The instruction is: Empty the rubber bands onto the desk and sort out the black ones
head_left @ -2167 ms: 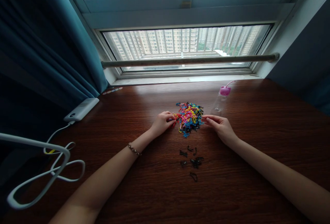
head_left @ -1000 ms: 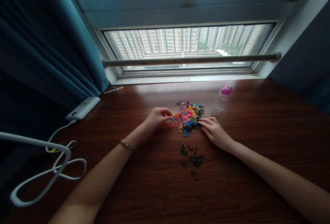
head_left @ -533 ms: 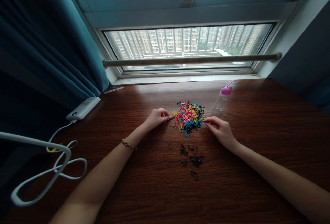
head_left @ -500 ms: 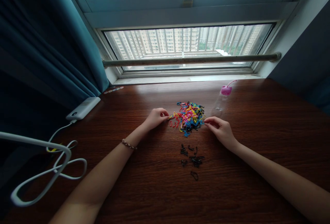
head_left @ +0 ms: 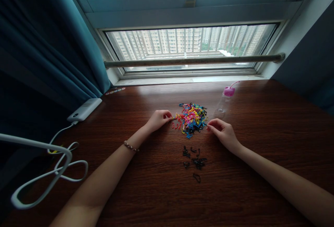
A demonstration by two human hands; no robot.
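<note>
A pile of small rubber bands [head_left: 192,118] in many colours lies on the dark wooden table [head_left: 146,199]. At its left edge, my left hand [head_left: 159,119] pinches a yellowish rubber band [head_left: 173,118] between thumb and fingertips. My right hand [head_left: 221,131] is at the pile's right edge, thumb and fingers closed together. What its fingertips hold, if anything, is too small to tell. Several black rubber bands [head_left: 198,163] lie apart from the pile, nearer to me. A few red bands [head_left: 176,126] are loose at the pile's lower left.
Behind my right hand stands a clear bottle [head_left: 222,104] with a pink cap and straw. A white power bank [head_left: 85,110] with a white cable [head_left: 62,174] is on the left, beside a blue curtain [head_left: 65,46]. A rail [head_left: 193,61] crosses the window.
My left hand has shifted very slightly right, toward the pile. My right fingertips have dipped a little at the pile's edge. The black bands in front lie as before.
</note>
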